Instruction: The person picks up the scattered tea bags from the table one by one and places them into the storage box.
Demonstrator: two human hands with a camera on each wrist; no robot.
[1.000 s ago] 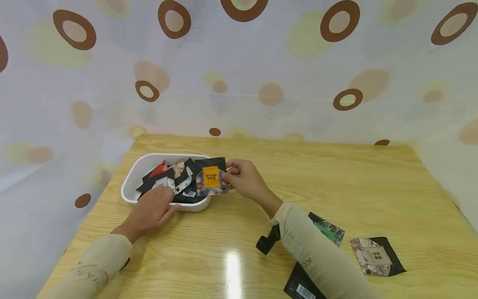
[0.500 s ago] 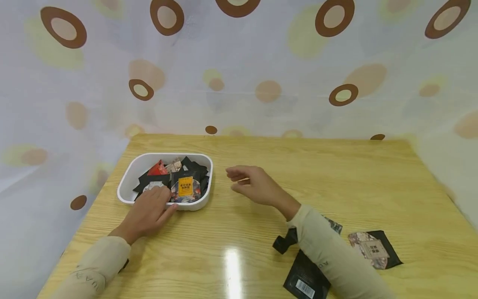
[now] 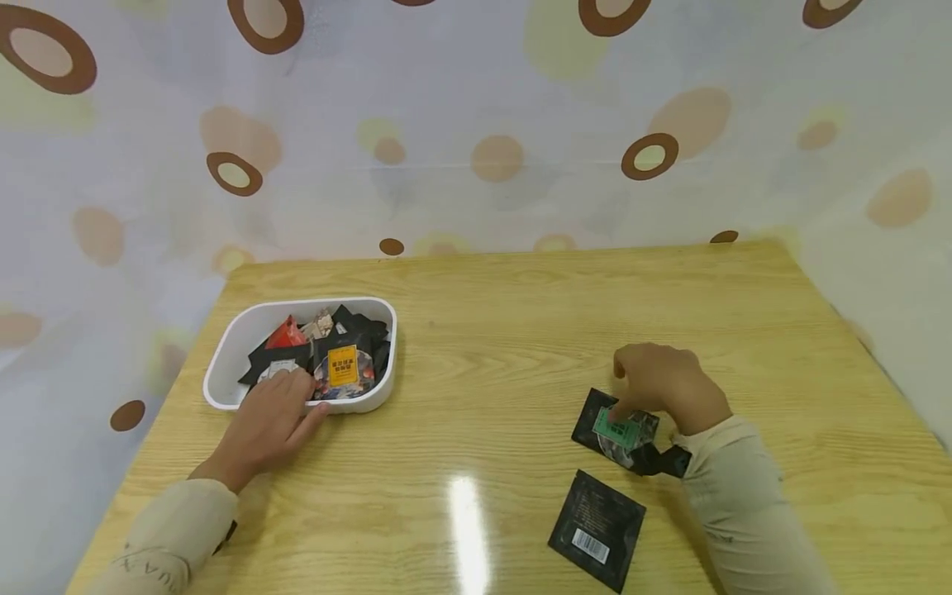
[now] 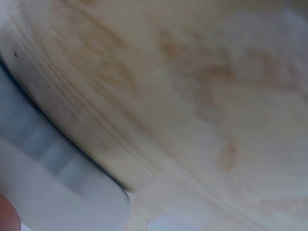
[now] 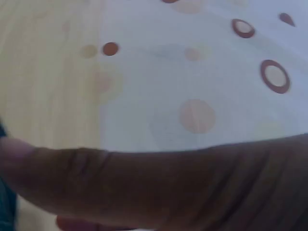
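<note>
In the head view, a white plastic tub (image 3: 223, 380) at the left holds several black sachets. One sachet with an orange label (image 3: 344, 367) lies on top, beside a red packet (image 3: 287, 333). My left hand (image 3: 260, 426) grips the tub's near rim, fingers over the inside and thumb along the outside; its fingertips are hidden. At the right, my right hand (image 3: 664, 387) is over a black sachet with a green label (image 3: 613, 431). The thumb touches its label, and a gap shows between thumb and bent index finger. That sachet lies on the table.
Another black sachet (image 3: 598, 529), barcode side up, lies near the front of the wooden table (image 3: 476, 330). A white patterned curtain (image 3: 446, 124) stands behind the table and along its sides.
The orange-labelled sachet went from my right hand into the tub. My right hand then moved right to the green-labelled sachet. My left hand stays at the tub. The head view shifted right.
</note>
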